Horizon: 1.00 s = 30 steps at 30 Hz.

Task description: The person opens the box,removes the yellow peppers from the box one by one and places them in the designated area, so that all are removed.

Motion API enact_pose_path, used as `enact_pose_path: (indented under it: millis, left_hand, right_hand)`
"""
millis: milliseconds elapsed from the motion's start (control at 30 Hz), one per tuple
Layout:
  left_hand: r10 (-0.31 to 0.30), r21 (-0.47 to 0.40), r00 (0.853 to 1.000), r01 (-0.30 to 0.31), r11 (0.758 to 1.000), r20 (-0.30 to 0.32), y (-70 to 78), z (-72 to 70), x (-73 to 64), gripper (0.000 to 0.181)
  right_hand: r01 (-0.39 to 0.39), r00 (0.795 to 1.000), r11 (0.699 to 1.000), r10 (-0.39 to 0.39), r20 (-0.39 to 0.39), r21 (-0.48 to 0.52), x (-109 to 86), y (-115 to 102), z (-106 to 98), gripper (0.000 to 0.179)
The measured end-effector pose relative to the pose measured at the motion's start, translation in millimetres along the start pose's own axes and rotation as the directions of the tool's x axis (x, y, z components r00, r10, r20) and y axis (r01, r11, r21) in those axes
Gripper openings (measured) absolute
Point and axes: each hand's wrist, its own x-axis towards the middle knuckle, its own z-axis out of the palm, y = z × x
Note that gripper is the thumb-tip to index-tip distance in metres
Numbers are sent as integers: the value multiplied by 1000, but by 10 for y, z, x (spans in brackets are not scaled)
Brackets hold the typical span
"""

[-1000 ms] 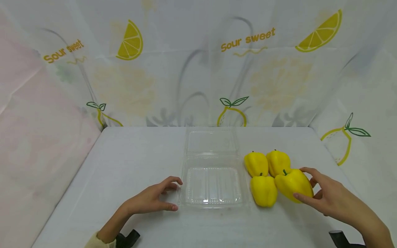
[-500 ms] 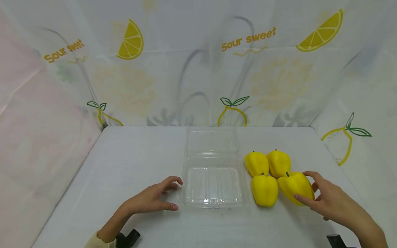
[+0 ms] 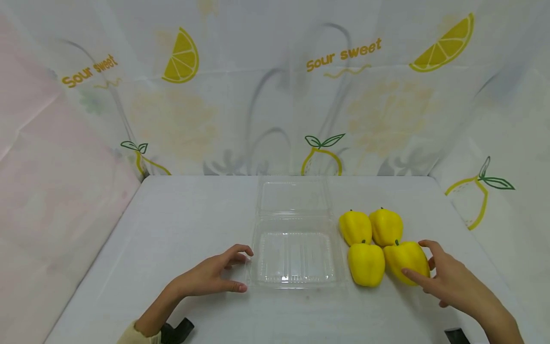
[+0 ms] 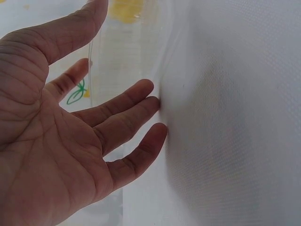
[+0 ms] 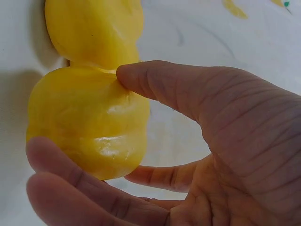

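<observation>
Four-lobed yellow bell peppers with green stems stand together on the right of the table in the head view. My right hand [image 3: 453,282] is at the front right bell pepper [image 3: 408,260], thumb on its near side and index finger at its right. In the right wrist view, this bell pepper [image 5: 89,117] sits between thumb and fingers, against another bell pepper [image 5: 94,33]. Left of them lies a clear plastic clamshell container [image 3: 296,284], lid laid back. My left hand [image 3: 210,274] rests by its left edge, fingers loosely bent; the left wrist view shows a bare palm [image 4: 56,150].
A front left bell pepper [image 3: 366,265] and two back bell peppers [image 3: 355,227] stand beside the container's right side. The white table [image 3: 185,215] meets a lemon-printed cloth [image 3: 240,105] at the back. Cloth also hangs at both sides.
The front right bell pepper has come down slightly and tilted more upright as my right hand shifted a little left and nearer. My left hand and the container stay put.
</observation>
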Motion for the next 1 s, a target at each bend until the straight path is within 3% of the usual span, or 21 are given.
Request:
enact_pose_path:
  millis: [233, 700, 1000]
  left_hand:
    - [-24, 3, 1000, 24, 1000, -3, -31, 1, 15, 69]
    - [1, 11, 1000, 0, 1000, -5, -77, 12, 11, 69]
    - [6, 8, 1000, -6, 1000, -6, -66, 7, 12, 69]
  right_hand:
    - [-29, 1000, 999, 28, 13, 21, 36, 0, 35, 87]
    - [-78, 996, 996, 75, 57, 45, 118, -10, 130, 88]
    - [-91, 995, 995, 90, 43, 27, 144, -22, 173, 88]
